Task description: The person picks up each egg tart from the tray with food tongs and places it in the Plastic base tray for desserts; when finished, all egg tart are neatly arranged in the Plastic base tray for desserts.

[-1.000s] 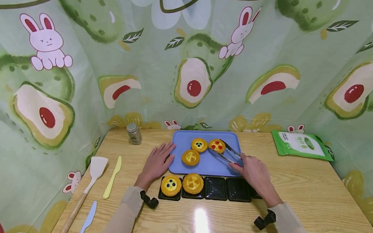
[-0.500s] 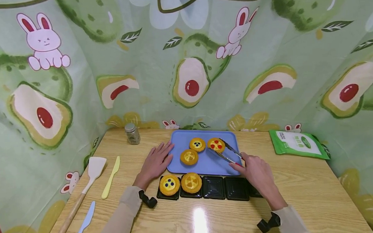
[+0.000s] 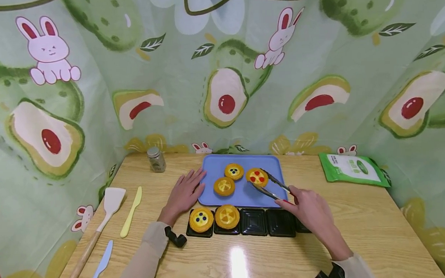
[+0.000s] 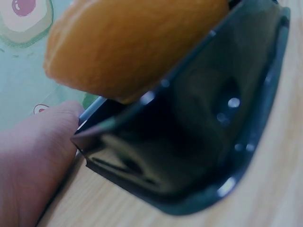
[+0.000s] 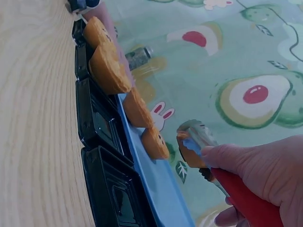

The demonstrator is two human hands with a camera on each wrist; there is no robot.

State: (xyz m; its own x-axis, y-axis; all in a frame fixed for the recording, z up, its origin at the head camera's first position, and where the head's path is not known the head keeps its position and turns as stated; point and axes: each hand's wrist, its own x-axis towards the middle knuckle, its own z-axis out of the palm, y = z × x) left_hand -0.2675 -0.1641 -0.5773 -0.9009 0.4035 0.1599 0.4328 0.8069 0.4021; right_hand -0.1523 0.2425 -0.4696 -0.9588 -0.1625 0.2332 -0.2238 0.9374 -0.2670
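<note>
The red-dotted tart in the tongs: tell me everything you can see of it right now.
The red-dotted tart is round, with a golden-brown crust, yellow filling and three red dots on top. It looks whole and sits level at the right of the blue tray. The metal tongs, held by the right hand, close on its sides. Whether it is lifted cannot be told.

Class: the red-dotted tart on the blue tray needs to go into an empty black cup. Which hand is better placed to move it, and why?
The right hand. It holds the tongs, whose tips already flank the red-dotted tart. The left hand lies flat at the tray's left edge, holding nothing.
</note>
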